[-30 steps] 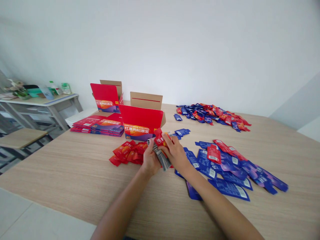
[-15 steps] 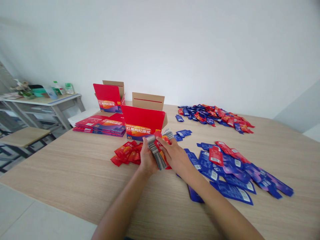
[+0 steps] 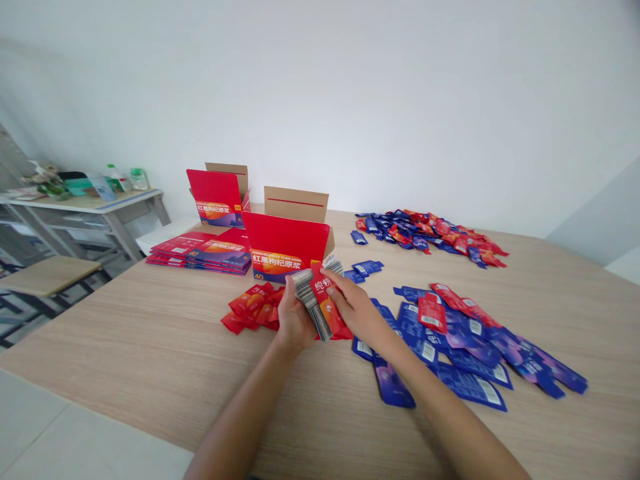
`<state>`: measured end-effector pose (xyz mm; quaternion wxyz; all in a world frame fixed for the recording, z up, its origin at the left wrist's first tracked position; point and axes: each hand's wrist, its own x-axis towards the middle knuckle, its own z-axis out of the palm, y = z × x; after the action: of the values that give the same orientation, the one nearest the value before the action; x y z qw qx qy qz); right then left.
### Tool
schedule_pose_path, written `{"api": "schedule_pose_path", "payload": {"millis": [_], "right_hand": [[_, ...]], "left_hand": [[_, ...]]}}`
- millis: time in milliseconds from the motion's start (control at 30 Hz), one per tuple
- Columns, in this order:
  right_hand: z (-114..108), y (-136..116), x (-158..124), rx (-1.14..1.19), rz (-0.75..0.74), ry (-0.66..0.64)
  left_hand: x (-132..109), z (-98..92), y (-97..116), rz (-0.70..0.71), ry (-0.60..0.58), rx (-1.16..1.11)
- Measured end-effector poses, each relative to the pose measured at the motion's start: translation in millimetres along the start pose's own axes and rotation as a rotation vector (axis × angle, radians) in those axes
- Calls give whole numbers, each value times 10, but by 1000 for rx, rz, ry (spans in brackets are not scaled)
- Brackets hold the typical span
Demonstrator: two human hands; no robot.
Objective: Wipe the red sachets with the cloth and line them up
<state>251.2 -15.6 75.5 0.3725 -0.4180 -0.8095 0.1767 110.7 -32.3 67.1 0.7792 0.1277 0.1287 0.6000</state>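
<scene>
The left hand (image 3: 293, 319) is clasping a stack (image 3: 311, 301) of sachets above the counter (image 3: 150, 333), its grip closed around them. The right hand (image 3: 357, 312) is pressing a red sachet (image 3: 327, 300) against the stack, fingers pinching it. Red packets (image 3: 253, 307) are lying just left; a box (image 3: 285, 247) is standing behind.

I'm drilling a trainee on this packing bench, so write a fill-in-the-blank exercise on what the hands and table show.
1. The left hand grips a stack of flat foil sachets whose top one is coloured ____.
2. The right hand rests on that stack from the ____ side.
3. The open red cardboard box stands directly ____ the stack.
4. The loose sachets right of the right forearm are mostly ____.

Missing words: red; right; behind; blue
</scene>
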Motion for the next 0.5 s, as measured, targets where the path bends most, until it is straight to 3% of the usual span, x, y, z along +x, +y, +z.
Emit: {"api": "schedule_pose_path", "payload": {"millis": [133, 333, 500], "right_hand": [[32, 8, -3, -39, -32, 58], [-95, -17, -32, -339, -158, -61], [-216, -112, -30, -636, -157, -157]], "left_hand": [[-14, 10, 24, -2, -39, 21], [-28, 21, 23, -46, -99, 61], [20, -51, -74, -87, -141, 124]]}}
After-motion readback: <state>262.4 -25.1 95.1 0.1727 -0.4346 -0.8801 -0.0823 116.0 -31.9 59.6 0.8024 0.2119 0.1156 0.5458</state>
